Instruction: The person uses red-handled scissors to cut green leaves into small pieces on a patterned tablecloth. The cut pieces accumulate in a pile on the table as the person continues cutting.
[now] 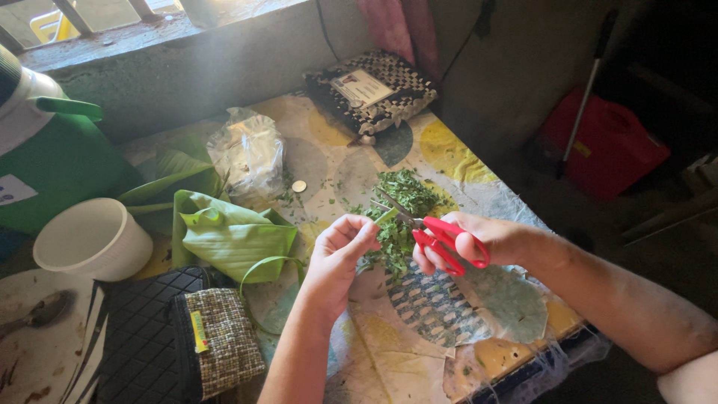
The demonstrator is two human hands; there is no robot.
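Observation:
My right hand grips red-handled scissors, their blades pointing left toward a green leaf strip. My left hand pinches that strip by its end, just left of the blades. Under both hands lies a heap of chopped green leaf pieces on the patterned table cover.
Folded banana leaves lie left of my hands, a clear plastic bag behind them. A white bowl, a green jug, a black quilted pouch, a woven purse and a coin are around. A red container stands on the floor.

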